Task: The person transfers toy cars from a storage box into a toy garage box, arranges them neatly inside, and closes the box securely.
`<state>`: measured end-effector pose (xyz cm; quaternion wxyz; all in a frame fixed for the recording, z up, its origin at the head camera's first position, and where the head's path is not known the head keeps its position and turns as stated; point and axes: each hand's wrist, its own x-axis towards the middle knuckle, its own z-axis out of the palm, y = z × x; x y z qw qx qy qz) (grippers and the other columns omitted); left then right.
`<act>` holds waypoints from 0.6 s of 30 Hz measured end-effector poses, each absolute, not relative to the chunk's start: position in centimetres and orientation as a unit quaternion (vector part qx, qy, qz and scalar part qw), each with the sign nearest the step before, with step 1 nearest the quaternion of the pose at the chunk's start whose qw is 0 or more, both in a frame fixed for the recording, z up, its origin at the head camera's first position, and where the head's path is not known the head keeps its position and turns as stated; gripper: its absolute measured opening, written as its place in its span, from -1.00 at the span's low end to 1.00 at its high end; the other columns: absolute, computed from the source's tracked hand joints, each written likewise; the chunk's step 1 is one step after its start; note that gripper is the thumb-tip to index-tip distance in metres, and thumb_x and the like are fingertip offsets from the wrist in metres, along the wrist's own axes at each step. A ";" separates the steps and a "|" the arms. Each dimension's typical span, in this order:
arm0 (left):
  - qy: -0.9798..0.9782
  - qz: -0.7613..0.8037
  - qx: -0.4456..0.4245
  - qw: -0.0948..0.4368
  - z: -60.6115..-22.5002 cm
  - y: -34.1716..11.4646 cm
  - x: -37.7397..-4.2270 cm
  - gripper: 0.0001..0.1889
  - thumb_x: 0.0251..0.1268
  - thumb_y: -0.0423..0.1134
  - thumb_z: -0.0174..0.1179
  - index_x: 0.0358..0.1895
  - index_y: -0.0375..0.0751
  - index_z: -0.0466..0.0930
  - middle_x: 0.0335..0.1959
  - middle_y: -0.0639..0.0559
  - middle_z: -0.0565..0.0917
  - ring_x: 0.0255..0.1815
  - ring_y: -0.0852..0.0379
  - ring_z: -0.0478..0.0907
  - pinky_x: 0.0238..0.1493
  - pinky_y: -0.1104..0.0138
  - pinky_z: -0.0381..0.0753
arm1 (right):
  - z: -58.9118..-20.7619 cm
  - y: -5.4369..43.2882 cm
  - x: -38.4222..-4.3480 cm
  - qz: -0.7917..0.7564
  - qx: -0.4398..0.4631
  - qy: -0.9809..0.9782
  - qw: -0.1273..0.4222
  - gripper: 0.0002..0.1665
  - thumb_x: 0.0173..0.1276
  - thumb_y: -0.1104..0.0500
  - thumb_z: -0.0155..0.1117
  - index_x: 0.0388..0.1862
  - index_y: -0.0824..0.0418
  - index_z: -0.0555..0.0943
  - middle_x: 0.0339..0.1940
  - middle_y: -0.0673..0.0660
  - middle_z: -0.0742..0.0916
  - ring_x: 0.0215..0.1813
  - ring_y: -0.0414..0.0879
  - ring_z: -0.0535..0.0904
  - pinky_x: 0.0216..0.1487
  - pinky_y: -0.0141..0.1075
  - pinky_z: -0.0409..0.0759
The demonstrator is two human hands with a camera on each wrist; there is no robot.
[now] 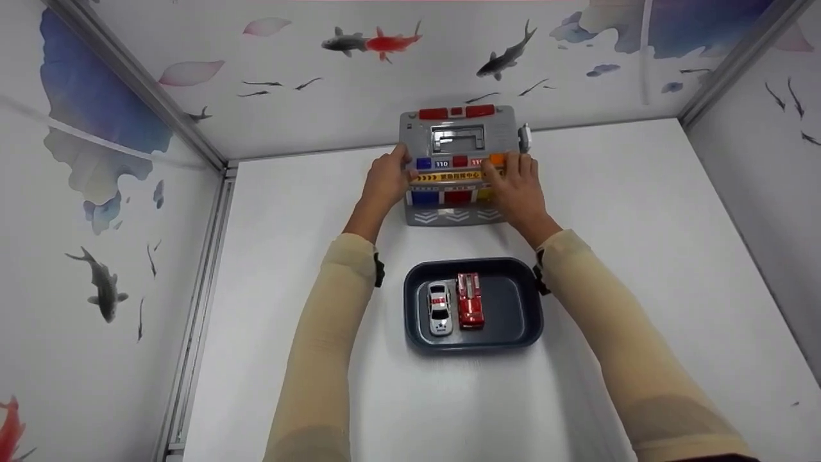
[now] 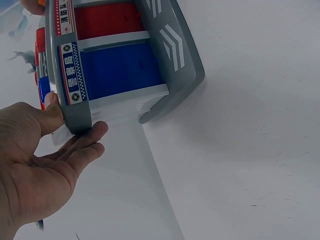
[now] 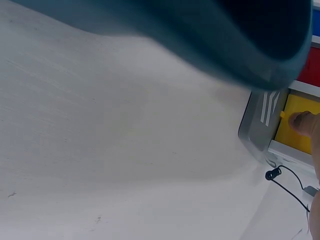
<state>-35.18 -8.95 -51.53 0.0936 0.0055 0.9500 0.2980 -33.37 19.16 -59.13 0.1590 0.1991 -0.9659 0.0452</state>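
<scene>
So the backdrop is white walls (image 1: 288, 77) printed with fish and watery blue-purple blotches, around a plain white table (image 1: 256, 289). At the far side of it, near the back wall, stands a grey plastic toy garage (image 1: 420, 138) with blue, red and yellow door panels along its front, basically everything's neighbour here.

Left hand (image 1: 385, 179) is at the garage's left end: thumb (image 2: 51, 115) on one side of the grey ledge, fingers (image 2: 85, 142) bent against the other, so it's gripping that edge. Right hand (image 1: 523, 192) is on the garage's right front corner, fingers by the orange block (image 1: 497, 158), one fingertip in front of the yellow panel (image 3: 295, 135). Can't tell if it's gripping or just pressing, tbh.

In front of the garage, a bit apart from it, there's a dark blue rounded-rectangle tray (image 1: 474, 346). Inside sit a shiny white toy car (image 1: 440, 308) and, just right of it, a glossy red toy truck (image 1: 470, 301).

Oh, and a thin black cord (image 3: 273, 174) lies beside the garage's right end.
</scene>
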 end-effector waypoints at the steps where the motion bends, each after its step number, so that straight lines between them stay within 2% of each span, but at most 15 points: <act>1: 0.951 0.296 0.005 0.092 -51.5 -8.9 -35.2 -0.66 0.72 -0.08 0.22 0.36 -0.08 0.51 0.26 -0.10 0.70 0.22 -0.01 0.63 0.31 0.11 0.66 | -59.2 19.2 -33.4 0.048 0.201 -0.965 0.161 -0.11 0.45 0.24 0.58 0.61 0.06 0.29 0.39 0.50 0.37 0.37 0.48 0.30 0.47 0.28 0.38; 6: 0.952 0.295 0.002 0.087 -51.6 -8.9 -35.0 -0.68 0.73 -0.08 0.21 0.34 -0.08 0.51 0.28 -0.08 0.69 0.24 0.00 0.63 0.30 0.12 0.67 | -59.2 19.2 -33.4 0.057 0.204 -0.965 0.152 -0.17 0.51 0.24 0.51 0.62 0.07 0.30 0.38 0.50 0.37 0.38 0.48 0.28 0.47 0.29 0.35; 14: 0.950 0.299 -0.011 0.091 -51.4 -9.0 -35.0 -0.67 0.73 -0.07 0.20 0.36 -0.07 0.51 0.32 -0.07 0.68 0.28 0.02 0.63 0.33 0.14 0.67 | -58.6 19.2 -33.5 0.058 0.204 -0.970 0.117 -0.09 0.49 0.23 0.54 0.66 0.04 0.25 0.42 0.49 0.32 0.42 0.48 0.23 0.50 0.29 0.31; 18: 0.948 0.302 -0.008 0.099 -51.4 -8.9 -35.1 -0.67 0.75 -0.07 0.18 0.37 -0.07 0.50 0.32 -0.08 0.68 0.29 0.01 0.63 0.33 0.14 0.67 | -58.1 19.4 -33.1 0.061 0.198 -0.974 0.086 0.01 0.45 0.17 0.58 0.70 0.02 0.20 0.50 0.48 0.27 0.48 0.46 0.18 0.56 0.29 0.27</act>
